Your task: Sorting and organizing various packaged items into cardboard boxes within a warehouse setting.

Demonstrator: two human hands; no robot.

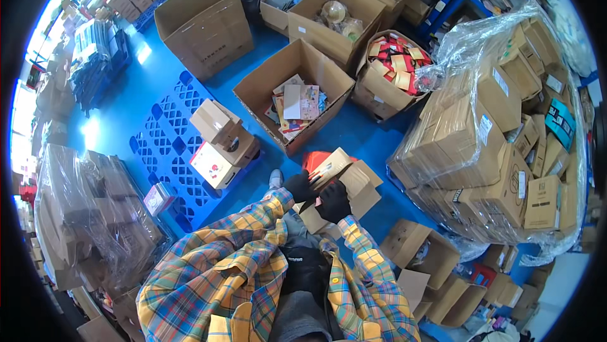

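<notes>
Both hands wear black gloves and meet over a cardboard box with open flaps [356, 181] at the centre. My left hand [300, 187] is at the box's left side, beside a few slim, pen-like items [321, 172] that lie over the flap. My right hand [334, 202] is just to the right and lower, its fingers bent and a bare fingertip showing. What either hand grips is hidden by the gloves. Something red [313, 159] shows behind the box. Beyond it stands a large open carton [327, 69] with flat printed packs [301, 102] inside.
A blue plastic pallet [166, 119] on the left bears small boxes [220, 128]. On the right stand film-wrapped cartons [455, 138]. A carton of red and tan packets [398, 64] and a large open carton [204, 29] are farther back. Open boxes [427, 252] lie at lower right.
</notes>
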